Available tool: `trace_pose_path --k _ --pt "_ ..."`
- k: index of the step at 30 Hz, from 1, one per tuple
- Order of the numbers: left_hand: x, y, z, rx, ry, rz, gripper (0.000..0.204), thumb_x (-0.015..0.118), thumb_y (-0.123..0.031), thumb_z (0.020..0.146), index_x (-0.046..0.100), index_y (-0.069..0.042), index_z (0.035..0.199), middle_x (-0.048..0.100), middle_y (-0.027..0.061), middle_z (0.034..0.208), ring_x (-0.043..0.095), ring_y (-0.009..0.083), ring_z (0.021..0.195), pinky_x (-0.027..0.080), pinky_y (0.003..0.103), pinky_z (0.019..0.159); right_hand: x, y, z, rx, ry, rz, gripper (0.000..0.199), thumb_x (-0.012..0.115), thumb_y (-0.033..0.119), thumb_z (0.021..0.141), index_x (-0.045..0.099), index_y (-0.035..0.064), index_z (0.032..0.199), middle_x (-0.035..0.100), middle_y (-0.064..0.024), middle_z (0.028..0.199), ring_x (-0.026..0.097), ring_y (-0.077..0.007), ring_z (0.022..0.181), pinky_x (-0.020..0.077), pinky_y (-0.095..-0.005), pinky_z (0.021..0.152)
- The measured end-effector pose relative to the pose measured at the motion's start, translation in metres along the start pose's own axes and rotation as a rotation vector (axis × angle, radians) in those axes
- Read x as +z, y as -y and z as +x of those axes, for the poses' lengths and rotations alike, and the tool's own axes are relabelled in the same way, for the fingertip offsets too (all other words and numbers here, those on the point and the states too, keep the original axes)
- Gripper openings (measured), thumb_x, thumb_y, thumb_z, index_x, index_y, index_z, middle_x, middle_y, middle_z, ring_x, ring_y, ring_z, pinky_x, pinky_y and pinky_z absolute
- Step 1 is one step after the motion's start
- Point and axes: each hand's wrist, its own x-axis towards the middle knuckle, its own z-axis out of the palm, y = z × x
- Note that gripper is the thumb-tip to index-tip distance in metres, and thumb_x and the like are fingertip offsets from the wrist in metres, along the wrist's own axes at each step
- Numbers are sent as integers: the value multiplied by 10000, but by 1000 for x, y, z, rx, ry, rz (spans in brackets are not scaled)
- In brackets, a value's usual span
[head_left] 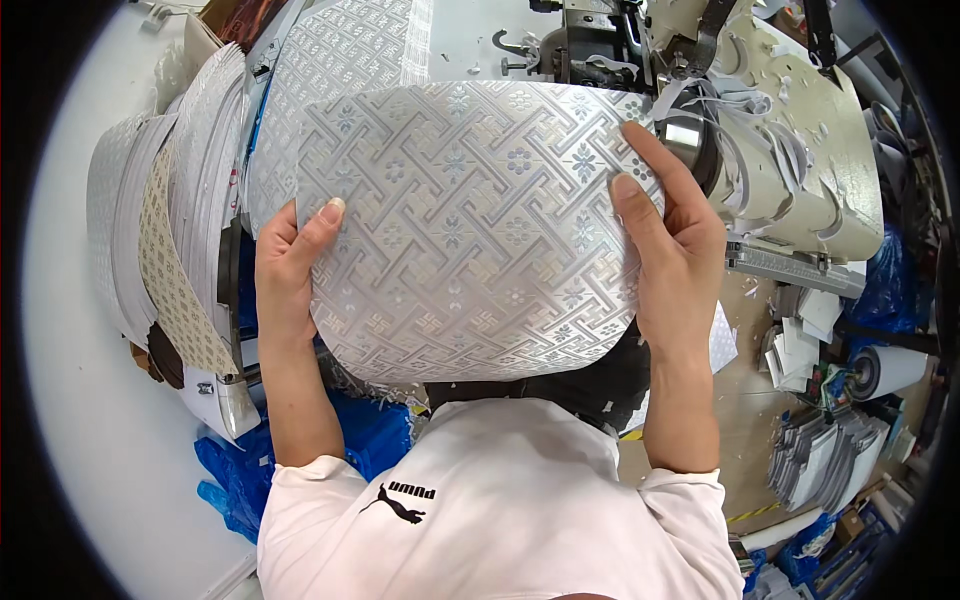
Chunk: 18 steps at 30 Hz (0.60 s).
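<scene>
Squarely between the two hands sits the silvery patterned sheet [470, 230], held up by its sides in front of the person's body. The left hand [285, 270] pinches the left edge, thumb on the upper face and fingers curled mostly out of sight behind. The right hand [685, 245] pinches the opposite edge, its thumb and forefinger both showing near the upper right corner.

The sheet's longer axis runs roughly from left to right, one hand at each end, and its lower edge curves round above the lap. Its upper right corner lies just beside the dark metal machine [605, 50] and the round metal part [685, 140]; whether they touch, I cannot tell. The right hand is the nearer one to both.

Beyond, a second patterned sheet [345, 50] lies partly hidden behind the held one, over the white table [465, 45]. Curled white trimmings [745, 100] litter the cream machine housing [845, 190], crowding the space past the right hand. To the left, a thick stack of curved sheets [215, 150] stands close by the left hand. Lower down are blue plastic [380, 430] and, on the floor at right, bundled grey sheets [830, 450].
</scene>
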Motion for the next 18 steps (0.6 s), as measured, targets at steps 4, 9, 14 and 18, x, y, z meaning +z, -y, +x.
trace_pose_path --k 4,9,14,18 --pt "3 -1 3 26 -20 5 388 704 -225 918 649 65 1169 727 129 1043 692 143 847 546 264 777 -2 0 3 -4 2 0 400 674 114 967 599 -24 1335 474 110 638 323 19 525 211 -195 459" --pt "6 1 2 13 23 -34 372 701 -219 922 656 65 1158 726 124 1045 689 138 850 544 261 779 -8 1 2 11 8 17 398 675 102 961 602 -32 1329 505 105 671 338 23 546 215 -188 472" --pt "18 8 4 4 131 -23 354 689 -218 937 659 64 1150 725 111 1031 678 125 849 540 257 777 -28 7 2 43 -35 -6 406 647 34 961 577 -60 1349 707 -77 1090 630 -47 865 486 -170 748" --pt "48 15 10 -19 293 12 338 674 -219 955 664 63 1140 723 97 1022 663 111 859 530 245 782 -61 15 8 -7 -119 -82 411 669 43 948 594 -40 1343 683 -52 1022 582 -38 803 445 -168 706"
